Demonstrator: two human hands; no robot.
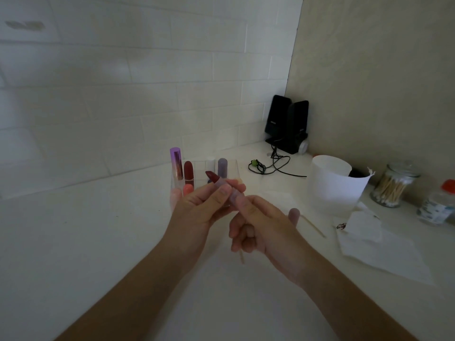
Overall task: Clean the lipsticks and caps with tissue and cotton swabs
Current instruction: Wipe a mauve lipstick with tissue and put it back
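My left hand (197,205) holds an uncapped lipstick (231,194) above the counter. Its dark red bullet (212,177) points up and to the left. My right hand (261,225) pinches the lower end of the lilac tube between thumb and forefinger. A wooden cotton swab stick (241,257) sticks out below that hand's curled fingers. A lilac cap (294,214) stands just right of my right hand. Another swab (313,226) lies on the counter beside it. A white tissue (384,249) is spread out at the right, with a red-stained piece (341,226) at its near corner.
Behind my hands a clear organizer (234,168) holds a purple lipstick (176,163), a red one (188,171) and a lilac one (222,165). At the right are a white cup (337,185), a jar of swabs (394,187), a red-capped bottle (438,207), black speakers (288,124) and a cable (270,166).
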